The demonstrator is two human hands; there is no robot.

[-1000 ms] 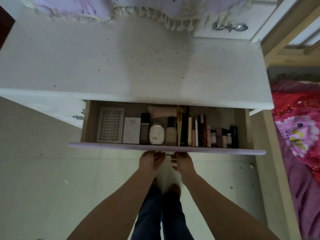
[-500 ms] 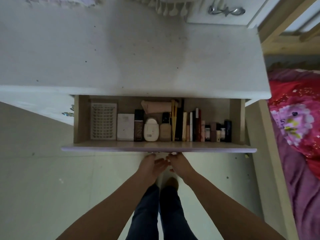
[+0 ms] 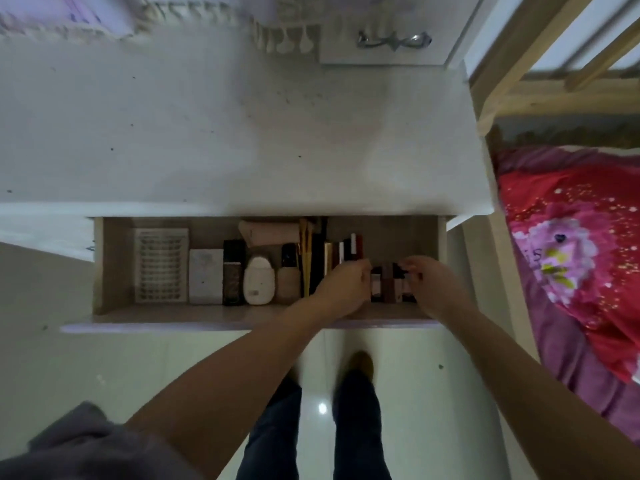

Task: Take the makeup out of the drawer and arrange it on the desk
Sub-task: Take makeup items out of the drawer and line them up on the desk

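Observation:
The drawer (image 3: 173, 328) stands pulled out under the white desk top (image 3: 207, 133). From left to right it holds a white grid palette (image 3: 161, 265), a white box (image 3: 205, 277), a dark bottle (image 3: 233, 271), a white oval compact (image 3: 259, 280), a beige bottle (image 3: 287, 271), gold-handled brushes (image 3: 304, 254) and upright slim sticks (image 3: 346, 249). A pink tube (image 3: 270, 232) lies behind them. My left hand (image 3: 343, 285) and my right hand (image 3: 429, 282) are inside the drawer on either side of a cluster of small bottles (image 3: 386, 282). The right fingers curl on its right end.
A bed with a red floral blanket (image 3: 571, 254) and a wooden frame (image 3: 519, 95) stands close on the right. At the desk's back are a small drawer with a metal handle (image 3: 393, 39) and a fringed cloth (image 3: 207, 15). My legs stand on pale tiles below.
Both hands have left the drawer's front edge and reached up into its right part, around the small bottles. The drawer is pulled out farther than one second ago.

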